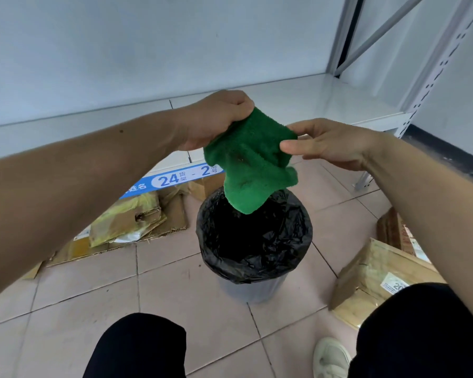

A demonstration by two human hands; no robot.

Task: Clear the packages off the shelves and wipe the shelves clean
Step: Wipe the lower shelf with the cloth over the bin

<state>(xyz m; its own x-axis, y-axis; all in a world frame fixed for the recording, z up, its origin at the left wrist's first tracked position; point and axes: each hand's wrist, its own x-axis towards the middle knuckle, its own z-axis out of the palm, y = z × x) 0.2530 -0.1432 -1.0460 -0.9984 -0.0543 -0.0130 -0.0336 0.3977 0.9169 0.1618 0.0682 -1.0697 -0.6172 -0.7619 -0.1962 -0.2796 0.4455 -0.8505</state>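
White shelving (298,96) runs across the far side, its board bare, above a pinkish tiled floor (175,309). Cardboard packages lie on the tiles, a taped yellow one (126,219) at left and a larger box (377,279) near right. Between them stands a bin lined with a black bag (253,241). Over its mouth hangs my green cloth (250,162): my left hand (213,118) grips its top corner in curled fingers, my right hand (328,143) pinches its right edge.
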